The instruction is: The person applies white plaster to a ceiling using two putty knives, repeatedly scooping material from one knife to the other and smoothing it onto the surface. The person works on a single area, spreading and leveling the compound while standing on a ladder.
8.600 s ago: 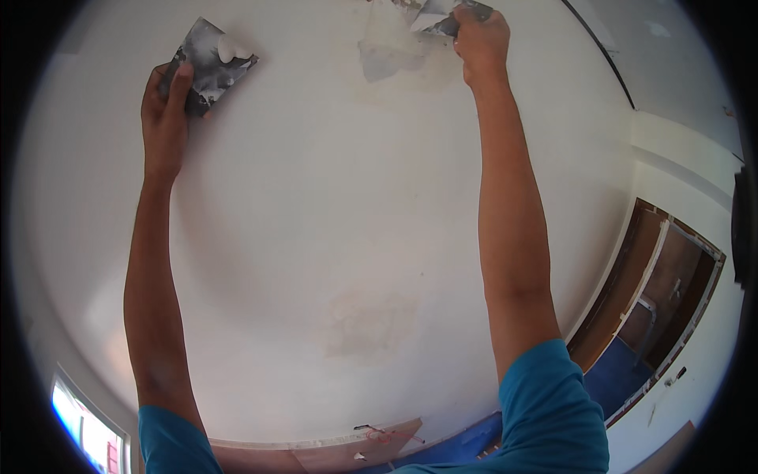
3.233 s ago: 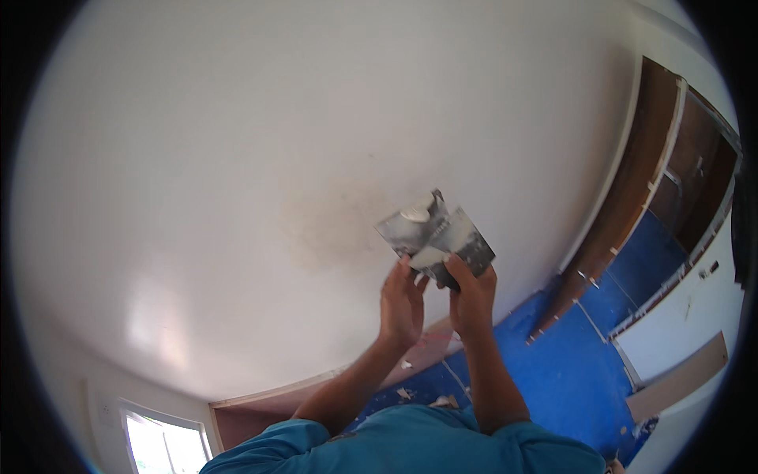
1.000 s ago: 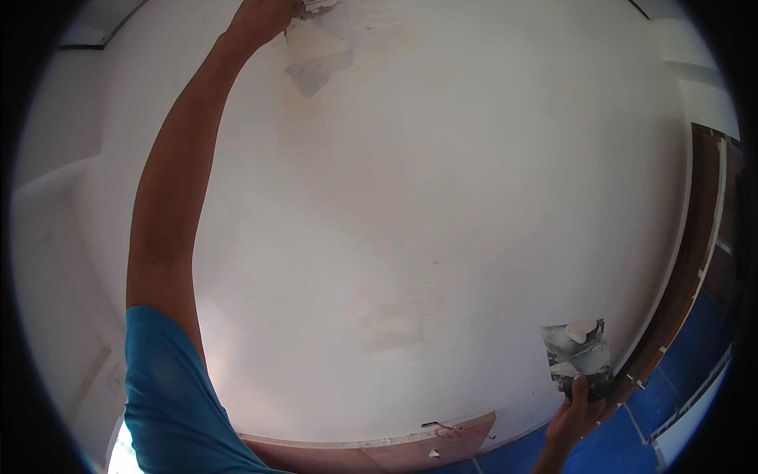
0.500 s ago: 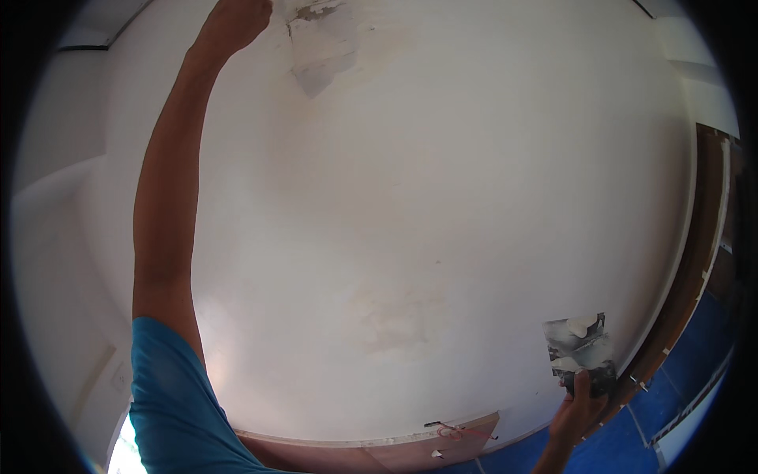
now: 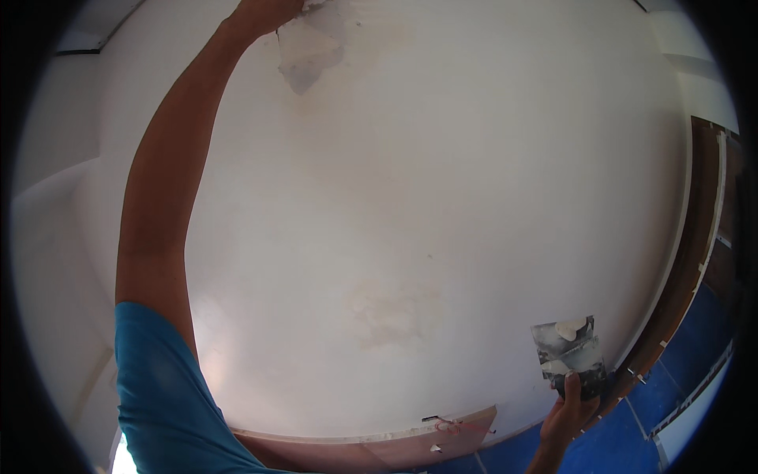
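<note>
My left arm stretches up the pale wall [image 5: 474, 174], with my left hand [image 5: 272, 12] at the top edge of the view. Its fingers look closed, but the tips and whatever they hold are cut off or hidden. Beside that hand is a rough grey-white patch of filler [image 5: 312, 51] on the wall. At the lower right, my right hand [image 5: 572, 415] grips a broad, flat putty scraper [image 5: 570, 347], thumb on its near face. The scraper is dark and smeared, with lumps of whitish putty on its blade. It is held upright, blade end up.
A fainter patch [image 5: 391, 316] marks the wall lower down. A pinkish board edge [image 5: 395, 446] runs along the bottom, with a reddish cord [image 5: 448, 427] on it. A brown wooden frame [image 5: 679, 308] curves along the right, beside blue flooring [image 5: 616, 442].
My left hand has moved right across the top of the filler patch, its arm bending with it. My right hand still holds the scraper, slightly left of before. The view has shifted a little.
</note>
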{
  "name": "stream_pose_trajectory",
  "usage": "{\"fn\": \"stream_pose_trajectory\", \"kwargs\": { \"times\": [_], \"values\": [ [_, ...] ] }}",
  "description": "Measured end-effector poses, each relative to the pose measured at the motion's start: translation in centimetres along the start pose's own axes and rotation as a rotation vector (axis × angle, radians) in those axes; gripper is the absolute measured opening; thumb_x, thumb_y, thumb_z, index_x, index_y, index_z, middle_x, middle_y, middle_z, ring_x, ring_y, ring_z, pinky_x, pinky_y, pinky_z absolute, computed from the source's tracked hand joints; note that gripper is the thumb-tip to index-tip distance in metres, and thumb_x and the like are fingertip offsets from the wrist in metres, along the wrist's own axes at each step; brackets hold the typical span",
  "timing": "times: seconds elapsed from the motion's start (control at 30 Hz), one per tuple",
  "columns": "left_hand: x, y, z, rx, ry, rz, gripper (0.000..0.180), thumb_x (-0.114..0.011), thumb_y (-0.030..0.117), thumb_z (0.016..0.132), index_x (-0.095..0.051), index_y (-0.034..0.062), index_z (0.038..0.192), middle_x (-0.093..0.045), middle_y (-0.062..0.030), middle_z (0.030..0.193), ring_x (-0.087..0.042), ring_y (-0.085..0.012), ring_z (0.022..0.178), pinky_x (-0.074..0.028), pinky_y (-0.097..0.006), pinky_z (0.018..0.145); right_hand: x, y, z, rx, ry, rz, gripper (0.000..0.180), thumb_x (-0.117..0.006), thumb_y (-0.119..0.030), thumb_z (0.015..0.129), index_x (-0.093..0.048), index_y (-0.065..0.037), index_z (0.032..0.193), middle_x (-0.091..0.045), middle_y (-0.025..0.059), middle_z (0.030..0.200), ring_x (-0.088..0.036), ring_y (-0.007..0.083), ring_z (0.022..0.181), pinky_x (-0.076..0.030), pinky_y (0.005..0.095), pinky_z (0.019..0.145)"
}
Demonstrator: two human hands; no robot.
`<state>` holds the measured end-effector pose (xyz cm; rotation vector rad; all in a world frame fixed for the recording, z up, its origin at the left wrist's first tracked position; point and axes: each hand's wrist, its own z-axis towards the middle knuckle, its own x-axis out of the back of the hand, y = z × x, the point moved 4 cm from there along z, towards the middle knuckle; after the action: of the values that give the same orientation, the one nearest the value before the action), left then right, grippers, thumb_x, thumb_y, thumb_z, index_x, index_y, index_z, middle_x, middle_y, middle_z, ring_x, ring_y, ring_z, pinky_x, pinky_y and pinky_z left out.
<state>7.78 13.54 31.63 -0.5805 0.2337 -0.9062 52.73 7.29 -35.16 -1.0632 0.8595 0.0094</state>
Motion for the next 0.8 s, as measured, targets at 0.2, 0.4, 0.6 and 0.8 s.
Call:
{"fn": "stream_pose_trajectory", "kwargs": {
  "times": [0.2,0.4,0.6,0.8],
  "values": [
    [2.5,-2.7,-2.0,0.381,0.036,-0.262,0.022,-0.062,0.016,0.104,-0.069,-0.005,0.108,-0.071,-0.0201,0.104,-0.066,-0.0293,0.096,-0.055,-0.044,0.091,-0.3,-0.1,-0.1,-0.049,-0.133,-0.005,0.049,-0.073,-0.009,0.099,-0.053,0.006,0.142,-0.064,0.0108,0.129,-0.064,0.0171,0.107,-0.056,0.0325,0.084],
    [3.2,-3.2,-3.8,0.402,-0.186,-0.477,0.029,-0.067,0.021,0.103,-0.07,-0.0061,0.113,-0.074,-0.0191,0.101,-0.069,-0.0324,0.085,-0.058,-0.04,0.077,-0.4,-0.2,-0.2,-0.046,-0.101,0.037,0.048,-0.072,-0.006,0.099,-0.054,0.007,0.141,-0.064,0.0119,0.13,-0.065,0.0183,0.109,-0.056,0.0331,0.088],
    [2.1,-1.3,-1.3,0.156,-0.097,-0.361,0.034,-0.064,0.031,0.103,-0.071,-0.001,0.112,-0.074,-0.0188,0.093,-0.072,-0.0305,0.087,-0.057,-0.04,0.078,-0.6,-0.7,0.1,-0.029,-0.163,0.122,0.05,-0.074,-0.003,0.097,-0.053,0.008,0.141,-0.063,0.0146,0.134,-0.066,0.0224,0.118,-0.054,0.0351,0.104],
    [1.9,-0.8,0.5,0.402,-0.227,-0.123,0.048,-0.079,0.033,0.094,-0.074,-0.0082,0.117,-0.076,-0.0256,0.116,-0.074,-0.0387,0.106,-0.061,-0.045,0.089,-0.9,-0.9,-0.2,-0.085,-0.12,0.068,0.051,-0.074,-0.004,0.097,-0.053,0.008,0.143,-0.063,0.015,0.136,-0.065,0.0228,0.121,-0.054,0.0356,0.104]
  ]
}}
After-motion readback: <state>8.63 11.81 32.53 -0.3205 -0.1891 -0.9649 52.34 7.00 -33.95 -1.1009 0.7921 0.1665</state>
